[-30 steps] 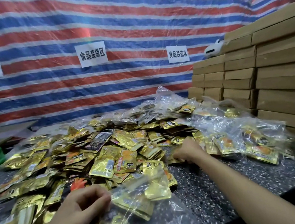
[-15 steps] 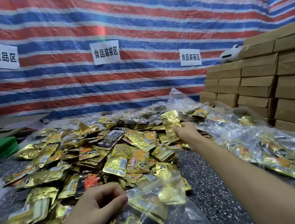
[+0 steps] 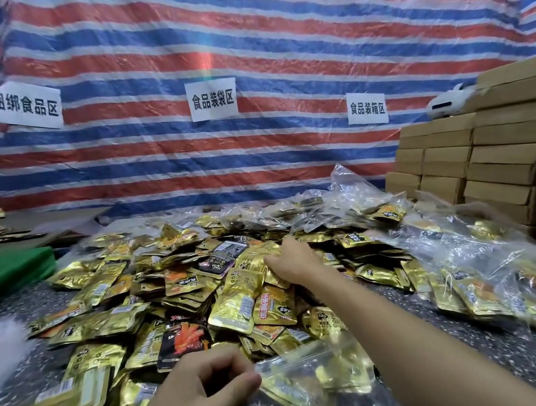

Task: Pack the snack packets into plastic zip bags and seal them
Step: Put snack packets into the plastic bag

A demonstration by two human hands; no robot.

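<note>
Since half a second ago, the right hand has come down from lifting one gold packet and now lies low on the packets, nearer the middle of the heap. Left hand and bag keep the same pose.

Left hand: fingers curled, thumb and forefinger pinching the near left edge of the clear bag. The bag extends to the right of these fingers, lying on the near packets. Several gold packets show through its film.

Right hand: arm stretched past the right side of the bag, fingers bent downward and touching gold packets on the heap. Whether they grip a packet cannot be told, as the fingertips are hidden among the foil.

Packets: loose, mostly gold, a few black and orange, heaped on the speckled tabletop from just beside the left fingers to beyond the right fingers.

Right of the right fingers lie filled bags, piled along the tabletop. Past them stand stacked boxes with a white device on top. Far beyond the fingers hangs a striped tarp bearing three paper signs. Well left of the left fingers sits a green block.
</note>
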